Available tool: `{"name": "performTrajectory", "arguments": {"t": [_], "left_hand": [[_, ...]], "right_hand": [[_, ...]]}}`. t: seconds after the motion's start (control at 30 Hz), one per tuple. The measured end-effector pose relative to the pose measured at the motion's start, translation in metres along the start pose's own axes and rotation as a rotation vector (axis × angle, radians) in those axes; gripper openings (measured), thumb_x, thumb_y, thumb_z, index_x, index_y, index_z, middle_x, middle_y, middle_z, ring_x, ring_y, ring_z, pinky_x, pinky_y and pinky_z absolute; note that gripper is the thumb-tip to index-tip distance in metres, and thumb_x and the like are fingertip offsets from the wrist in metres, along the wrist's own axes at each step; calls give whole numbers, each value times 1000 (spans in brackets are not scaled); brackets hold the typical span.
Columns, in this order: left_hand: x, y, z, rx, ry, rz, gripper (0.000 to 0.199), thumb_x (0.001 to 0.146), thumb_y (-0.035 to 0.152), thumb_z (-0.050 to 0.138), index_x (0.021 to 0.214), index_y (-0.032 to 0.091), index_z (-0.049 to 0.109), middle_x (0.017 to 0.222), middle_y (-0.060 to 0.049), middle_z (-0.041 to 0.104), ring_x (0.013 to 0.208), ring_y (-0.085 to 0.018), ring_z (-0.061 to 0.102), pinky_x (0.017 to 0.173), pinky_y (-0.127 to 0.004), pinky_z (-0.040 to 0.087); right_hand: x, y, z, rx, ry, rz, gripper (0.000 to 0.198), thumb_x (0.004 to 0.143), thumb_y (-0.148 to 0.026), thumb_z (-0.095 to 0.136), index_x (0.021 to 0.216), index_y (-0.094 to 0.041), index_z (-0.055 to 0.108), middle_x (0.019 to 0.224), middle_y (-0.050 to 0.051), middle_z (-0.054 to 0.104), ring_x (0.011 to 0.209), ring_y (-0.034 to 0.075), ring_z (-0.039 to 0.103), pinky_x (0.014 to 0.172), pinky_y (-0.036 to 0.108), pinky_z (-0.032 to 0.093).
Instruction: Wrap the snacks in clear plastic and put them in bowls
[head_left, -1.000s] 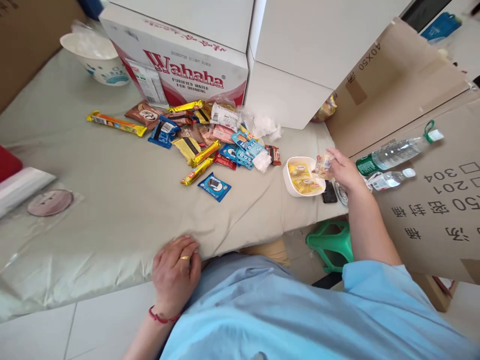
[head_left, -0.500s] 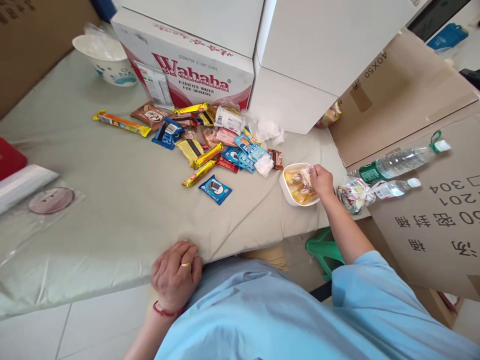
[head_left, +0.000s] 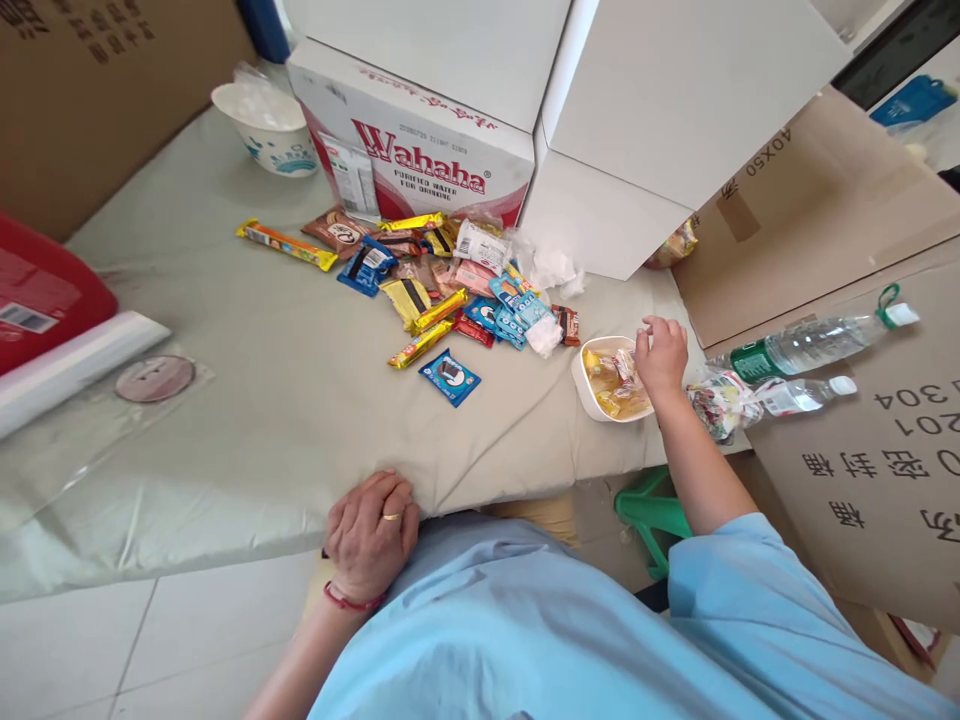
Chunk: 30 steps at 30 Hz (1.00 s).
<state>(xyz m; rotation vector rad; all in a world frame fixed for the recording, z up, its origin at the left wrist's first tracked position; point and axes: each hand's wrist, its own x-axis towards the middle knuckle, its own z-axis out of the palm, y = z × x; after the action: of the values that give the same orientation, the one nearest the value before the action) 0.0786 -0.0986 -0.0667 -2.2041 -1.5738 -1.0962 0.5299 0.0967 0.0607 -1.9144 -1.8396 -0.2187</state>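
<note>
My right hand [head_left: 661, 358] hovers over the right rim of a white plastic tub [head_left: 592, 403], fingers loosely bent and apart, with nothing visible between them. Inside the tub lie several wrapped snacks [head_left: 622, 368] in yellow and clear wrappers. My left hand [head_left: 373, 532], wearing a ring and a red bracelet, rests on the table's front edge with its fingers curled in; no object shows in it. A blue snack packet [head_left: 450, 378] lies alone in front of a heap of mixed packaged snacks [head_left: 465, 280].
Behind the heap stands a Wahaha water carton [head_left: 420, 165], with a paper bucket [head_left: 274, 135] to its left. Two bottles [head_left: 814, 345] lie at right against a cardboard box [head_left: 877, 440]. A red container [head_left: 45, 300] is at far left, a green stool [head_left: 654, 515] below the table.
My right hand has lifted slightly from the snacks in the tub and its fingers have loosened. The view has shifted left; my left hand stays at the table edge.
</note>
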Motion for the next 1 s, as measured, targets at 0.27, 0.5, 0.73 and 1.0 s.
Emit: {"name": "performTrajectory", "arguments": {"t": [0.27, 0.5, 0.73, 1.0], "left_hand": [[7, 1, -14, -127, -69, -9, 25, 87, 7, 63, 107, 21, 66, 106, -9, 74, 109, -26, 71, 96, -41, 52], [12, 14, -51, -501, -130, -489, 14, 98, 26, 58, 109, 29, 65, 111, -5, 68, 106, -26, 70, 90, -45, 60], [88, 40, -30, -1183, -318, -1027, 44, 89, 61, 65, 106, 22, 55, 109, -7, 64, 81, -18, 67, 54, -28, 53], [107, 45, -6, -1394, -308, -1020, 40, 77, 54, 81, 80, 20, 61, 73, 2, 62, 70, -13, 55, 69, -26, 47]], "right_hand": [[31, -104, 44, 123, -527, -418, 20, 92, -12, 55, 94, -19, 74, 131, 12, 66, 123, 29, 47, 102, 42, 39], [11, -140, 36, 498, -614, -206, 16, 94, -32, 61, 85, -20, 67, 79, 0, 66, 73, 15, 52, 70, 28, 43], [-91, -208, 16, 1197, -824, 5, 25, 91, -46, 70, 85, -22, 67, 79, -2, 64, 68, 13, 51, 67, 26, 42], [-123, -217, 19, 1500, -880, 367, 20, 77, -37, 75, 72, -22, 62, 67, -3, 54, 61, 13, 44, 61, 26, 37]]}}
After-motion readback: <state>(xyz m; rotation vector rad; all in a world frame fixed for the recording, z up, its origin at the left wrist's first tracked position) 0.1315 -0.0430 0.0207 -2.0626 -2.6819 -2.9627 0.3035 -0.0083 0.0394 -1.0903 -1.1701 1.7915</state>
